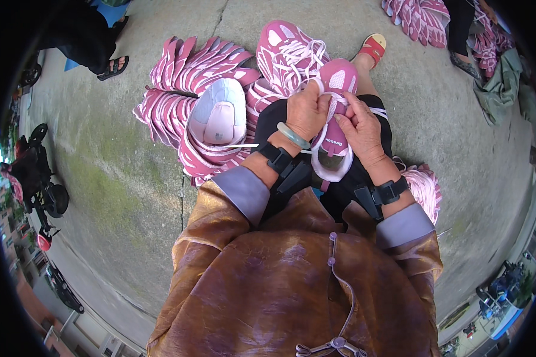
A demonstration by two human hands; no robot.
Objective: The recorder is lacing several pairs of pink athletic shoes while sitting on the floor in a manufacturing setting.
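A pink and white shoe upper (pixel 341 76) lies over my lap, toe pointing away from me, its dark pink tongue (pixel 335 137) showing between my hands. White shoelace (pixel 326 123) runs across its eyelets. My left hand (pixel 307 113) is closed, thumb and fingers pinched on the lace at the upper's left side. On the other side, my right hand (pixel 361 130) pinches at the lacing, fingertips touching the upper's edge; the exact grip is partly hidden. Just beyond my left hand rests another pink upper (pixel 274 44) with loosely threaded white laces.
Nested pink uppers (pixel 173 113) form a large stack on the concrete at my left, one with a pale insole (pixel 223 119) facing up. More uppers (pixel 423 190) sit at my right. Farther off are a sandalled foot (pixel 114 68), green cloth (pixel 500 89) and a motorbike (pixel 36 178).
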